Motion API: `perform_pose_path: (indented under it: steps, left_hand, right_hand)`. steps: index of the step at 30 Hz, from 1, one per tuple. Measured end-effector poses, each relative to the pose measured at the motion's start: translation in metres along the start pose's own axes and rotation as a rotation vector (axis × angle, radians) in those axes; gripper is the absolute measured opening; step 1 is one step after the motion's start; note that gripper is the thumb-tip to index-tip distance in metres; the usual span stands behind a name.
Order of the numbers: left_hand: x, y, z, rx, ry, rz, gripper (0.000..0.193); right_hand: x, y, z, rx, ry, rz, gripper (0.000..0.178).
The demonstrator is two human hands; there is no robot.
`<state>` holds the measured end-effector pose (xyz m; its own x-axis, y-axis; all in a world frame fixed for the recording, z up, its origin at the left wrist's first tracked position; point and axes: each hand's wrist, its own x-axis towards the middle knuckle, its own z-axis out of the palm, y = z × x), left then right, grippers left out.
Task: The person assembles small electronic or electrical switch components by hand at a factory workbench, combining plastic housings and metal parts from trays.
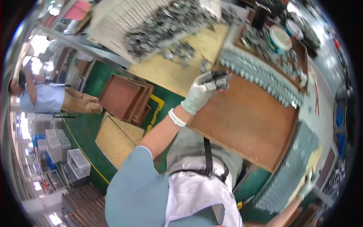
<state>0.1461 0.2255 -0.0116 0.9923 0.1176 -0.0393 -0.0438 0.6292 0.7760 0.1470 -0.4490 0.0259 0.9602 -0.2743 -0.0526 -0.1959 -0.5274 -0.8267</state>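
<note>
My left hand [199, 92], in a whitish glove with a white band at the wrist, is closed around small metal parts [221, 80], dark and silvery. It is above the far left edge of a brown tray [245, 121]. A long row of grey metal parts [261, 75] lines the tray's far side. My right hand [308, 184], also gloved, reaches out at the lower right with its fingers stretched and apart. It is beside a board that carries close-packed rows of grey metal parts [289, 166]; whether it touches them is unclear.
A white crate [117, 26] spills loose metal pieces [170, 22] onto a yellowish board [162, 75]. Beyond the tray, another brown tray [302, 85] holds a white tub [280, 39]. Brown trays [123, 96] are stacked on the green floor at left, near a standing person [49, 94].
</note>
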Motion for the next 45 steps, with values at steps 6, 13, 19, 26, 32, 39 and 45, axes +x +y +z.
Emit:
perform_pose_path:
  steps: [6,13,19,26,32,39,45]
  left_hand:
    - [-0.022,-0.078,0.045,-0.184,-0.193,-0.2,0.046]
    - [-0.04,-0.096,0.064,0.014,-0.062,-0.244,0.032]
    - [-0.045,-0.104,0.063,0.366,-0.078,-0.149,0.025]
    - [-0.038,-0.09,0.06,0.578,-0.238,-0.229,0.023]
    - [-0.039,-0.093,0.071,0.377,-0.105,-0.215,0.024]
    - [-0.038,-0.086,0.066,0.492,-0.183,-0.283,0.026]
    - [-0.039,-0.085,0.063,0.535,-0.241,-0.284,0.017]
  right_hand:
    - [-0.064,-0.154,0.277,0.482,-0.51,0.002,0.04]
    - [-0.082,-0.156,0.324,0.746,-0.703,-0.088,0.037]
    - [-0.082,-0.156,0.317,0.62,-0.686,-0.101,0.016]
    - [-0.084,-0.142,0.315,0.32,-0.585,-0.38,0.018]
    - [-0.091,-0.152,0.316,0.467,-0.586,-0.117,0.016]
    - [-0.089,-0.15,0.311,0.297,-0.687,-0.22,0.022]
    - [-0.102,-0.144,0.314,0.408,-0.663,-0.056,0.025]
